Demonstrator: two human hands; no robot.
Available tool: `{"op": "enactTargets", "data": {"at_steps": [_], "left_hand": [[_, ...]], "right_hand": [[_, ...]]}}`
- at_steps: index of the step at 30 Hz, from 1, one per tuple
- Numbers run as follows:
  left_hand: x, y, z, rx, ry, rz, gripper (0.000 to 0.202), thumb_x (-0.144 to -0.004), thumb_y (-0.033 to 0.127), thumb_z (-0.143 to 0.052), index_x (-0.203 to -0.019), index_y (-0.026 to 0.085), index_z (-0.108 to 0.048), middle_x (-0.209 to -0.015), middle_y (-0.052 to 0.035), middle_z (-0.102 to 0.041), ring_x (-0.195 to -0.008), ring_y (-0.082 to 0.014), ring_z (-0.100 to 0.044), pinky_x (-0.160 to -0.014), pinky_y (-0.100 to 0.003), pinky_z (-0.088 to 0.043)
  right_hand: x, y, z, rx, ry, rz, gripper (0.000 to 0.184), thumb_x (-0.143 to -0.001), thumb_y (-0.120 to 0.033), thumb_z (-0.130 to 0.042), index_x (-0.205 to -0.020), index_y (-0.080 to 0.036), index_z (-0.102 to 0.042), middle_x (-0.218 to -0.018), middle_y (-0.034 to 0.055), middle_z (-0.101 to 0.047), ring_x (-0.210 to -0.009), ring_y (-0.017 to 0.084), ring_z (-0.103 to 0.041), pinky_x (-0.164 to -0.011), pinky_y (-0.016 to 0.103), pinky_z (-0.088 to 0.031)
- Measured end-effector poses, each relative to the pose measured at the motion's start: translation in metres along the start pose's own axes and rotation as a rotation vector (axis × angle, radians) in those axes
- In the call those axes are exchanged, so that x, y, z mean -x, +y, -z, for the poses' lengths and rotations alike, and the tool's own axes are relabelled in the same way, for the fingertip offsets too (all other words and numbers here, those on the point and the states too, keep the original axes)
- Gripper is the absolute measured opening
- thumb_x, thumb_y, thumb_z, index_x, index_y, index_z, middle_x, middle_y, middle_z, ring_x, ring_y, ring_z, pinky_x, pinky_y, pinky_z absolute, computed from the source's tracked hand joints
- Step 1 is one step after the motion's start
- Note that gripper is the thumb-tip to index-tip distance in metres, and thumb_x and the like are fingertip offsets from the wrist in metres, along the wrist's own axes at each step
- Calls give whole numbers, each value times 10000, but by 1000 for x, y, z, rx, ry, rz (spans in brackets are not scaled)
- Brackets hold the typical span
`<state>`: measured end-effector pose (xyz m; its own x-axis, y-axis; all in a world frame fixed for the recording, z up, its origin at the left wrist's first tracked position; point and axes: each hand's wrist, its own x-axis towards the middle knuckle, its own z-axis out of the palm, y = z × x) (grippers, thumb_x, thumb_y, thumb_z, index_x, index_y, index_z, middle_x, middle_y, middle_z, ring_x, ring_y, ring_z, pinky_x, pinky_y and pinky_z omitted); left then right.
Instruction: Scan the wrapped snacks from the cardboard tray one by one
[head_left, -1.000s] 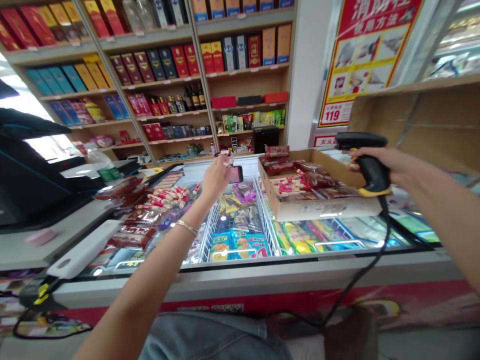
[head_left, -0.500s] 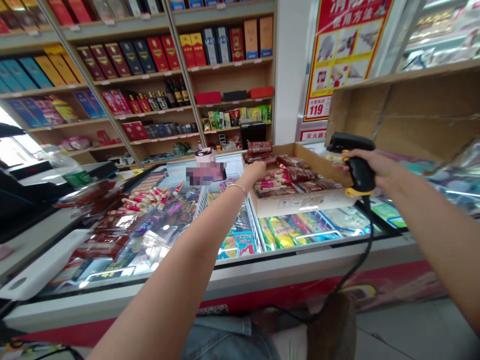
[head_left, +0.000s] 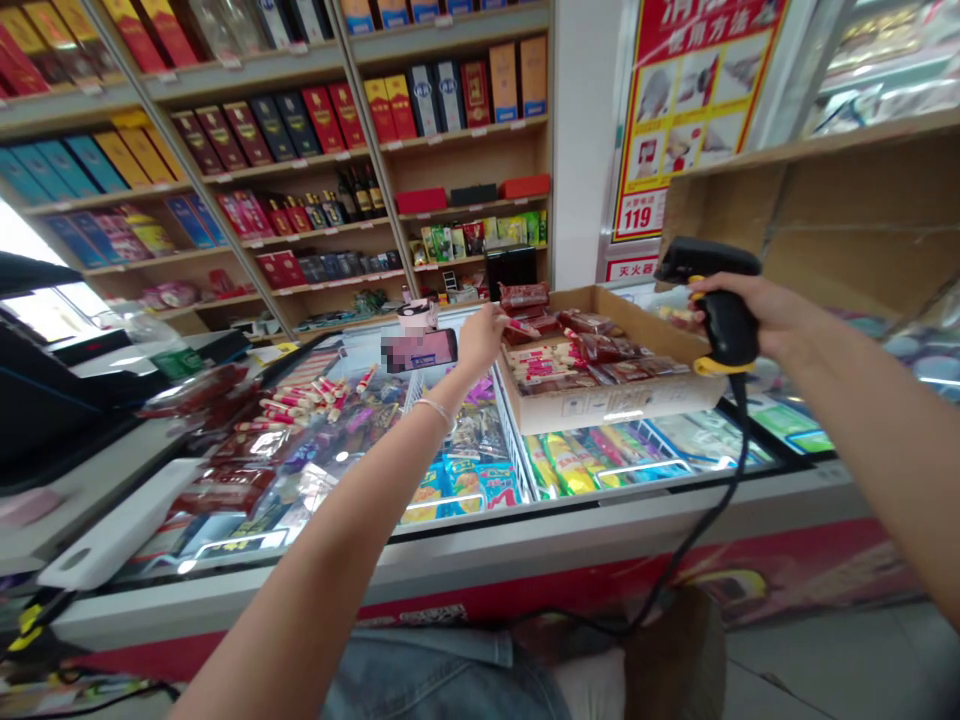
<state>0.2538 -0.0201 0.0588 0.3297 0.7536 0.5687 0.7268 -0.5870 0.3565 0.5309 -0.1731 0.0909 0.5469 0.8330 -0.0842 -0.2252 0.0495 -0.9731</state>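
Right hand (head_left: 746, 315) has the barcode scanner (head_left: 709, 262) clamped tight, left hand (head_left: 480, 340) pinching a sausage stick (head_left: 523, 327) right at the cardboard box (head_left: 607, 410).

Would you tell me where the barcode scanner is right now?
In the head view, the barcode scanner is in the right hand, above the right corner of the cardboard tray of snacks.
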Motion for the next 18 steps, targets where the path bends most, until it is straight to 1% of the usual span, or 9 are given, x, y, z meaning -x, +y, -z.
{"op": "enactTargets", "data": {"at_steps": [2,4,6,9,11,14,16,18], "left_hand": [[18,-25,25,130,136,12,245,-890,319,-435,-1040,182,-572,-927,-58,-686,-832,-164,-649,-755,-263,-473],[35,-56,48,189,234,25,242,-895,329,-423,-1042,190,-556,-908,-43,-684,-770,-146,-656,-723,-245,-472],[49,-88,66,188,328,52,244,-900,342,-407,-1038,198,-547,-896,-34,-680,-756,-141,-659,-714,-237,-470],[62,-130,81,120,442,134,255,-909,352,-375,-1046,207,-535,-895,-29,-677,-796,-145,-659,-736,-240,-469],[68,-149,84,52,483,193,263,-913,349,-362,-1062,212,-530,-919,-32,-675,-827,-146,-654,-759,-245,-467],[74,-166,84,-22,486,231,275,-918,339,-346,-1084,211,-524,-980,-41,-665,-855,-146,-644,-784,-249,-459],[77,-172,83,-43,479,232,282,-922,327,-332,-1093,208,-522,-1004,-46,-658,-867,-147,-639,-793,-252,-453],[79,-175,83,-60,480,228,285,-923,314,-327,-1097,206,-525,-1024,-53,-653,-903,-156,-629,-814,-261,-446]], "right_hand": [[7,-9,-17,-35,-73,58,131,-843,-135,-533,-718,-93,-539,-591,16,-516,-526,25,-497,-652,224,-441],[18,-16,-42,-48,-170,94,111,-830,-121,-532,-722,-96,-540,-584,9,-509,-524,26,-484,-666,237,-458],[32,-19,-75,-88,-275,104,108,-822,-125,-531,-717,-102,-532,-571,2,-496,-524,32,-481,-660,233,-470],[52,-10,-133,-209,-446,86,106,-823,-149,-526,-723,-115,-521,-585,1,-500,-516,37,-478,-637,209,-486],[62,8,-172,-269,-538,49,97,-810,-181,-555,-737,-125,-524,-601,1,-509,-499,39,-469,-613,197,-496],[70,49,-223,-282,-607,-50,112,-762,-209,-610,-734,-136,-529,-592,-1,-515,-482,55,-478,-544,178,-490],[73,79,-248,-270,-631,-140,94,-751,-187,-606,-722,-136,-532,-573,1,-517,-476,61,-485,-522,170,-482],[76,105,-263,-241,-635,-235,78,-760,-159,-581,-707,-132,-531,-552,5,-517,-471,66,-491,-521,171,-482]]}}
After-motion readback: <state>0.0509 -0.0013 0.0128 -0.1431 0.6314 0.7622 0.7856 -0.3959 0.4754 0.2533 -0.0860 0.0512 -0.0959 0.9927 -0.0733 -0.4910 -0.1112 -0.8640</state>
